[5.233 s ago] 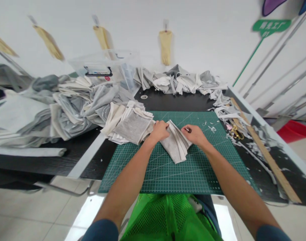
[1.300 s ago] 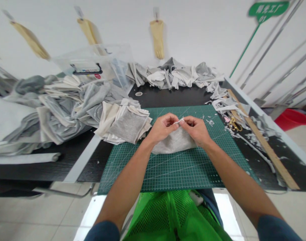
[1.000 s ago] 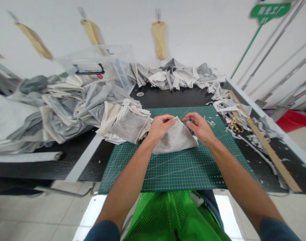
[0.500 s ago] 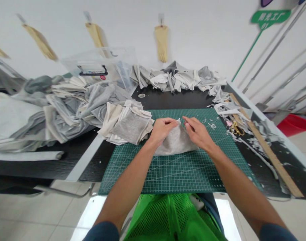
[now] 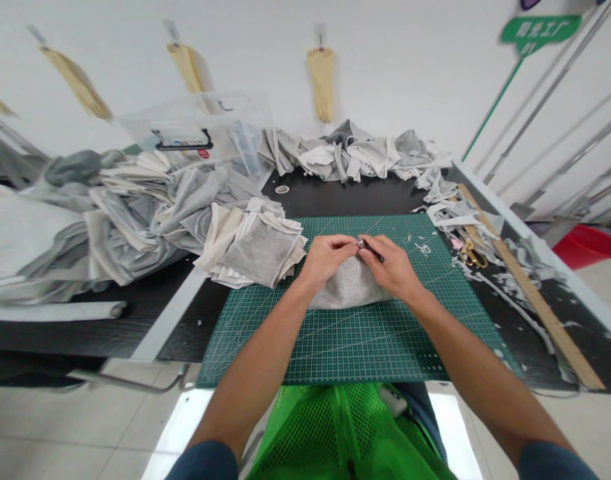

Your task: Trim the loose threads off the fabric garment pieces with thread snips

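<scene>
My left hand point(image 5: 326, 260) is closed, its thumb and fingers pinching the top edge of a light grey fabric piece point(image 5: 353, 285). Below that pinch the cloth hangs in a fold and rests on the green cutting mat point(image 5: 265, 333). Opposite it, my right hand point(image 5: 389, 265) is closed round a small dark tool point(image 5: 376, 255) with a metallic tip. The tip meets the cloth edge right at my left fingertips. Most of the tool is hidden in my fingers, so its exact kind is unclear.
Left of the mat lie a stack of cut fabric pieces point(image 5: 258, 247) and a large cloth heap point(image 5: 135, 200). A clear plastic box point(image 5: 200, 127) stands behind. To the right are gold-handled scissors point(image 5: 469, 255), a wooden ruler point(image 5: 530, 293) and scraps. More cloth point(image 5: 355, 153) lies along the wall.
My right hand has moved slightly left to meet my left fingertips. The dark tool's metallic tip now shows at the cloth edge. The left hand keeps its pinch in nearly the same spot.
</scene>
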{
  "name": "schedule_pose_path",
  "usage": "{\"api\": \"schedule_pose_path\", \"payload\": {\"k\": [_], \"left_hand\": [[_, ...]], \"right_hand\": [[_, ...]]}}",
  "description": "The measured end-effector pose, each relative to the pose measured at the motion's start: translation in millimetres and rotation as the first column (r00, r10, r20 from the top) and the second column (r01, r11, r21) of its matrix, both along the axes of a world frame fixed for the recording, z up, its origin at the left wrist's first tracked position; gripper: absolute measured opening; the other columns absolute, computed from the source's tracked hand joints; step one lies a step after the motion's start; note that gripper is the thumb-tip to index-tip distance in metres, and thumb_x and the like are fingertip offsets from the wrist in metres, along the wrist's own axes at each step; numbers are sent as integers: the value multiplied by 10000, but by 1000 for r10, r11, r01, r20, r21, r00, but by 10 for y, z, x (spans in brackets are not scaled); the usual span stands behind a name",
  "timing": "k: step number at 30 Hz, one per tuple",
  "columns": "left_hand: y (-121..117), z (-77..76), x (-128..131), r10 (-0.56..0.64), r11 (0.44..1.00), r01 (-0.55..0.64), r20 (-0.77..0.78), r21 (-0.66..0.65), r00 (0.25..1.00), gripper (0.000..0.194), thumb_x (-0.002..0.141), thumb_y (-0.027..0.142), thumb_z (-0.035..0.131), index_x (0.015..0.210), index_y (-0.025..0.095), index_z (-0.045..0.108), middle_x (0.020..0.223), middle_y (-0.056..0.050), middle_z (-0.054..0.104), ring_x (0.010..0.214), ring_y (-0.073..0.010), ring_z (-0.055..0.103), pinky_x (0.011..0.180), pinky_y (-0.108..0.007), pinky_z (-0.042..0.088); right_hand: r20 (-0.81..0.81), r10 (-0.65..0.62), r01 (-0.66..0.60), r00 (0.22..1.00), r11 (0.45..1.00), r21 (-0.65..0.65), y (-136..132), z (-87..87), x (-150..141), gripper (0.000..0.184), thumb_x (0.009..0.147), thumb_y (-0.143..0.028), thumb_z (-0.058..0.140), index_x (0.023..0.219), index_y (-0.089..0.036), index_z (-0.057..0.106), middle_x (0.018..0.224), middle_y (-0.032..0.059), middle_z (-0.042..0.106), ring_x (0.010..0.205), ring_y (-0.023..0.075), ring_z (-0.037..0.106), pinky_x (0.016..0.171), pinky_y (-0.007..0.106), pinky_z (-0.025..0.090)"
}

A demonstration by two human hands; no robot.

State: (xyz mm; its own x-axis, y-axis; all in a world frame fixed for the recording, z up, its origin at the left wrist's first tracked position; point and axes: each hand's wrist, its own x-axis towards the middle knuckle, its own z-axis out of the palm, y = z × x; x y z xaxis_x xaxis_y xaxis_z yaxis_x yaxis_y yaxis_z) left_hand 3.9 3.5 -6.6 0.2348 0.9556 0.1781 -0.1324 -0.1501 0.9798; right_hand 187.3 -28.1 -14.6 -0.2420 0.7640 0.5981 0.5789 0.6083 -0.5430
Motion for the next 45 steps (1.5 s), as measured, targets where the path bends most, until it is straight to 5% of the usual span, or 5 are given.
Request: {"api": "schedule_pose_path", "payload": {"k": [36, 45], "left_hand": [[-30, 16, 19, -5, 1000, 5, -37, 2, 999, 192, 751, 300, 808, 903, 187, 839, 941, -70, 807, 858, -182, 699, 871, -347, 537], [-28, 9, 13, -30, 1000, 30, -44, -1, 999, 176, 760, 316, 811, 888, 198, 843, 935, -67, 806, 860, -184, 695, 863, -343, 533]], "right_hand": [[-57, 33, -35, 998, 998, -47, -9, 36, 0, 249, 1039, -410, 530, 981, -238, 701, 914, 52, 668, 867, 219, 629, 779, 353, 491], [-73, 35, -39, 997, 998, -50, 4, 12, 13, 251, 1035, -415, 536, 1028, -248, 724, 953, 57, 696, 895, 221, 644, 802, 361, 512]]}}
